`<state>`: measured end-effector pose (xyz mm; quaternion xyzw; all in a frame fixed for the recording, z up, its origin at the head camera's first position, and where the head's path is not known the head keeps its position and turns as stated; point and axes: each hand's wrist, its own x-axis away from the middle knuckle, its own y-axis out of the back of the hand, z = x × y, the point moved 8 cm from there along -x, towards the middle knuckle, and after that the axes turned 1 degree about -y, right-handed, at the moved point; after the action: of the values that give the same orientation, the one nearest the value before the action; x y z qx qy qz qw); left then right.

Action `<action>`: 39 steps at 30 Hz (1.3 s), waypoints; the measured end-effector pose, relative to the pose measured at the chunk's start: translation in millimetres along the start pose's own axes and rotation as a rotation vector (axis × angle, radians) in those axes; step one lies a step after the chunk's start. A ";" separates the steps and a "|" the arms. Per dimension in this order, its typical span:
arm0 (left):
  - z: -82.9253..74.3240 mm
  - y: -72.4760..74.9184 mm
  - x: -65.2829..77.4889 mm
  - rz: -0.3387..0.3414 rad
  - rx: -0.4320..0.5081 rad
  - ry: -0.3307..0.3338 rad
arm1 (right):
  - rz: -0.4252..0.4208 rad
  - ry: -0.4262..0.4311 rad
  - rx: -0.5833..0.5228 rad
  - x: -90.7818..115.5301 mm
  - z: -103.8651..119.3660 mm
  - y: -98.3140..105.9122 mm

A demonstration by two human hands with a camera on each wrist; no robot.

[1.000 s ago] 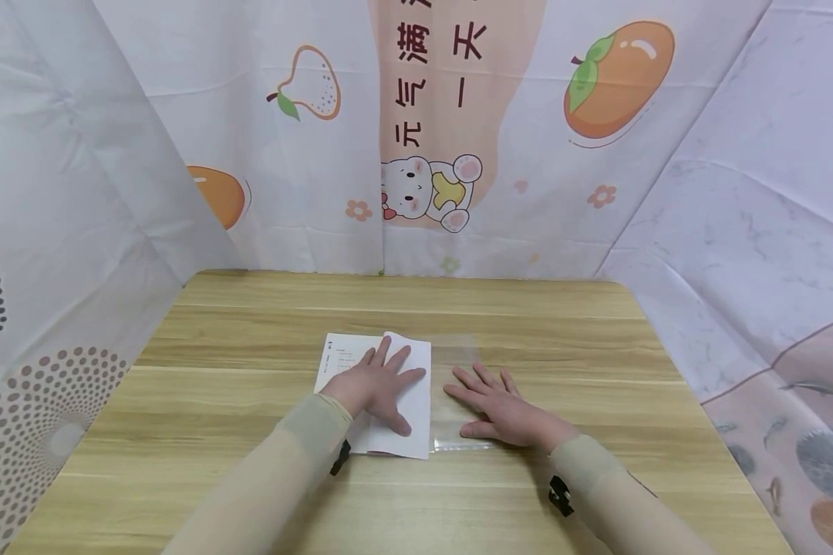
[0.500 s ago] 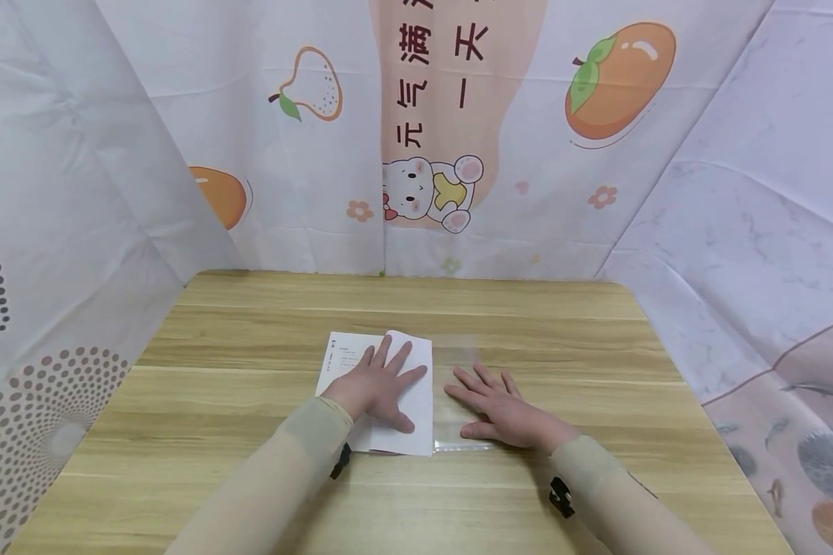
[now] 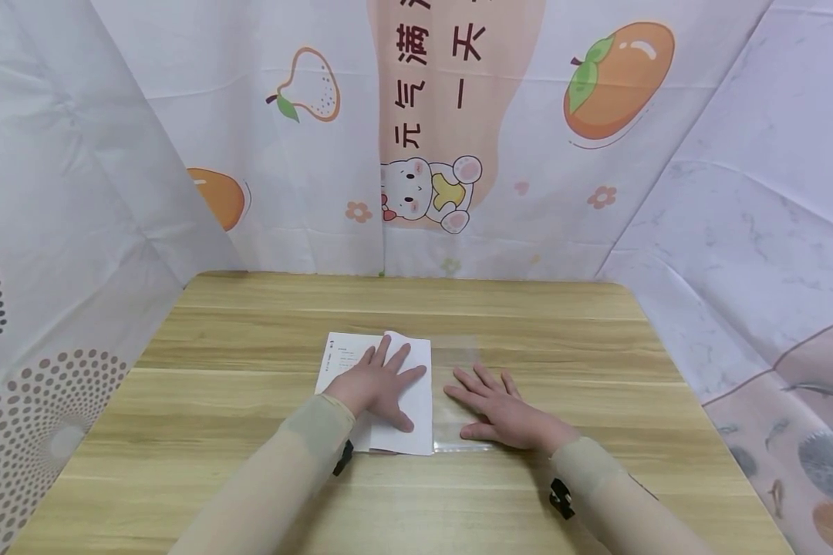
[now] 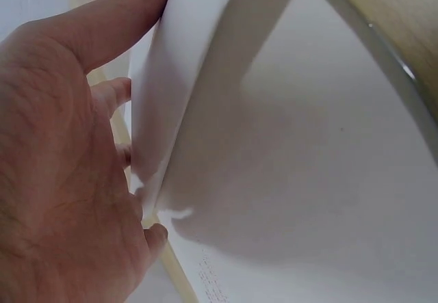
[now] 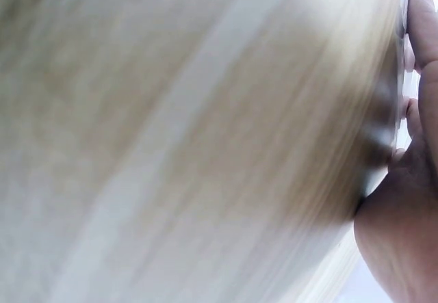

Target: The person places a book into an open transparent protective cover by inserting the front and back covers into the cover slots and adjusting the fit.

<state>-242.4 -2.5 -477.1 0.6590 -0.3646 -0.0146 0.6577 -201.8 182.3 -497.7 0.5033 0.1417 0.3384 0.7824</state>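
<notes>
A booklet lies on the wooden table, with a printed page (image 3: 329, 367) showing on its left side and a white sheet (image 3: 417, 405) over its right side. My left hand (image 3: 375, 389) rests on the sheet with fingers spread and thumb out. In the left wrist view, the white paper (image 4: 274, 152) rises in a fold beside the palm. A clear plastic sheet (image 3: 453, 354) extends to the right from beside the white sheet. My right hand (image 3: 503, 412) lies on that plastic, fingers straight and spread. The right wrist view shows this hand's fingers (image 5: 426, 40) at the edge, beside blurred wood grain.
The wood-grain table (image 3: 250, 324) surrounds the booklet. Behind it hangs a printed curtain (image 3: 514, 193) with fruit and a cartoon animal; patterned cloths (image 3: 750, 231) also close in both sides. A small black device (image 3: 561, 497) sits at the right wrist.
Both hands stay nearly in place. The near right corner of the white sheet has shifted very slightly right and away from me.
</notes>
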 end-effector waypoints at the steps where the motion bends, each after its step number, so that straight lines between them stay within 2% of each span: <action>1: 0.4 -1.0 -0.3 -0.002 -0.004 -0.003 | -0.001 0.000 0.000 -0.1 0.1 -0.1; 15: 2.4 -6.2 -1.8 -0.062 -0.087 -0.040 | -0.004 -0.004 0.022 -1.5 -1.5 -2.6; 21: -4.1 -8.8 -0.5 -0.123 -0.151 -0.109 | -0.003 0.003 0.021 -0.2 0.5 -1.3; 27: -11.8 -10.7 3.1 -0.191 -0.214 -0.147 | -0.005 0.003 0.024 -0.2 0.7 -0.9; 35: -27.5 -8.0 16.7 -0.307 -0.308 -0.263 | -0.005 0.000 0.008 0.0 0.0 -1.5; 39: -31.4 -9.1 23.0 -0.325 -0.308 -0.294 | 0.005 -0.011 0.002 -0.2 -1.5 -2.9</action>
<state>-205.7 11.7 -470.2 0.5917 -0.3392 -0.2707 0.6794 -201.7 182.5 -500.9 0.5063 0.1365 0.3375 0.7818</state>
